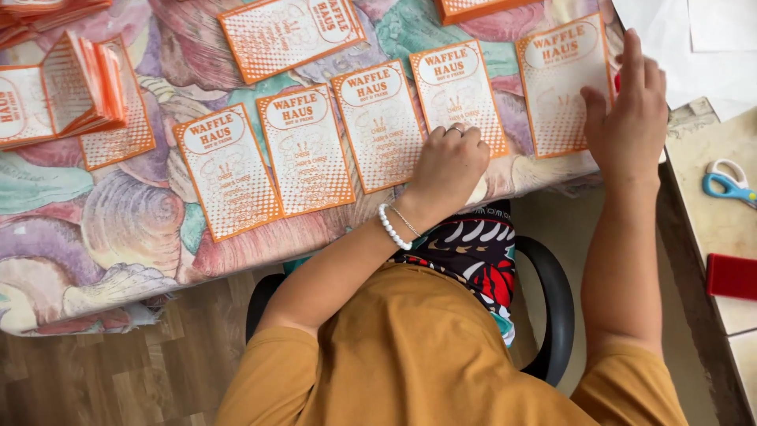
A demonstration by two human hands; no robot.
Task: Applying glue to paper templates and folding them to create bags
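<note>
A row of orange-and-white printed cards (377, 126) lies side by side on a table covered with a shell-patterned cloth (95, 229). The left hand (448, 166) rests curled, knuckles up, on the lower edge of one card (457, 95); whether it grips anything cannot be told. The right hand (627, 110) lies open and flat on the rightmost card (556, 87), holding nothing. Blue-handled scissors (729, 185) lie well apart on a side surface.
</note>
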